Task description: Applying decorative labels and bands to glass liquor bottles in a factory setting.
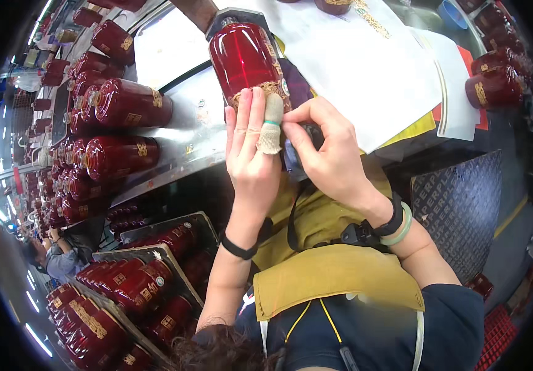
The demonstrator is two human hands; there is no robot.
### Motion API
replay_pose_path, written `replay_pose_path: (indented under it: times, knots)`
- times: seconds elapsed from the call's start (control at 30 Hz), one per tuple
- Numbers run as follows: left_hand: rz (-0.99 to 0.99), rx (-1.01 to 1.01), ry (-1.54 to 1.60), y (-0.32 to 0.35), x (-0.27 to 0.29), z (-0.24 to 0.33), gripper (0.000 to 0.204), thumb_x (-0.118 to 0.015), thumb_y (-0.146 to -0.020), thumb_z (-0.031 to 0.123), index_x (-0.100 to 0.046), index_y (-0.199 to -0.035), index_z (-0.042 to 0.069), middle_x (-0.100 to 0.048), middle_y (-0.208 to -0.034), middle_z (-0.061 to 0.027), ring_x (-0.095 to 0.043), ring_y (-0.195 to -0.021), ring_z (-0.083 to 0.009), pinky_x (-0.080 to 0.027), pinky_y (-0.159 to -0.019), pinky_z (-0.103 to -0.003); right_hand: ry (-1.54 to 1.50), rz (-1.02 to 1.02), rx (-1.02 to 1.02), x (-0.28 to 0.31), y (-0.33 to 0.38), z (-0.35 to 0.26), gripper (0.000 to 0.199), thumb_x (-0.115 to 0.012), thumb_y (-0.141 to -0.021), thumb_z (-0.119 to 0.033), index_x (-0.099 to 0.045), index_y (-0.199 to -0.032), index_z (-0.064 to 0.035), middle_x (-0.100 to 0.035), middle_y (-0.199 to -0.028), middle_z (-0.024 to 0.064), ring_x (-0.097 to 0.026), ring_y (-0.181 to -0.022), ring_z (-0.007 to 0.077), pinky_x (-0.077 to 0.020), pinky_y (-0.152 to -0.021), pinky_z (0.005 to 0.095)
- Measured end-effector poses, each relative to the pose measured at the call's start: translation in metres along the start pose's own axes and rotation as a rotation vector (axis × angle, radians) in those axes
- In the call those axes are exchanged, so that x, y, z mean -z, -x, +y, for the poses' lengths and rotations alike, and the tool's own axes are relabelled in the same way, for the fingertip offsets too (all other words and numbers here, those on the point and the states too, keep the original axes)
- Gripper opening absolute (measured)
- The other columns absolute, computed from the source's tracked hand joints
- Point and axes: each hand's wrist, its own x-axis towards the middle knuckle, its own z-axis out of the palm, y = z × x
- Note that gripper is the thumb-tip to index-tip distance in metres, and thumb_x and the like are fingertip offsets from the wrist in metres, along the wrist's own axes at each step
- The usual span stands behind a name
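A red glass bottle [238,55] with gold decoration lies on its side in front of me, its neck at a dark metal holder [260,21]. My left hand [254,139] lies on the bottle's near end with its fingers stretched out and side by side. A knitted finger cover [272,111] with a green band sits on its index finger. Beside it, my right hand [328,148] is closed in a pinch at the bottle's near right edge. Whatever is between thumb and forefinger is too small to make out.
Several red bottles [133,102] stand on the metal table at left, with more in wooden-edged trays [173,256] below. White sheets [365,80] cover the right of the worktop. Further right are more bottles [495,89] and a dark printed board [458,210].
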Motion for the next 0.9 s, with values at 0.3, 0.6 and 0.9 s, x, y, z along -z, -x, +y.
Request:
replay_pose_path:
  times: [0.3,0.6,0.9]
  knots:
    - [0.107,0.296,0.162,0.008,0.018,0.004,0.059,-0.069,-0.086,-0.006,-0.057,-0.144,0.0,-0.053,-0.151,-0.0216,-0.053,-0.139,-0.0369,-0.043,-0.113,-0.045,-0.046,0.012,-0.059,0.002,-0.001,-0.001,0.006,-0.067,-0.09,0.0,-0.066,-0.095,0.0033,-0.064,-0.088,0.0159,-0.066,-0.083,0.0294,-0.0518,-0.077,0.0378]
    - [0.051,0.567,0.407,0.004,0.02,0.005,0.055,-0.07,-0.087,-0.009,-0.059,-0.141,-0.003,-0.058,-0.146,-0.0219,-0.058,-0.135,-0.0339,-0.05,-0.106,-0.04,-0.028,0.028,-0.059,0.001,-0.001,0.006,0.007,-0.069,-0.09,-0.002,-0.066,-0.095,0.0021,-0.066,-0.087,0.0149,-0.065,-0.08,0.0293,-0.0498,-0.073,0.0382]
    - [0.07,0.201,0.193,0.003,0.009,0.001,0.066,-0.075,-0.084,-0.006,-0.053,-0.147,-0.002,-0.052,-0.152,-0.0223,-0.051,-0.14,-0.0379,-0.049,-0.109,-0.041,0.057,-0.017,-0.06,0.01,-0.008,0.004,0.007,-0.068,-0.091,-0.003,-0.067,-0.095,0.0024,-0.066,-0.086,0.016,-0.066,-0.079,0.0309,-0.0506,-0.072,0.0387]
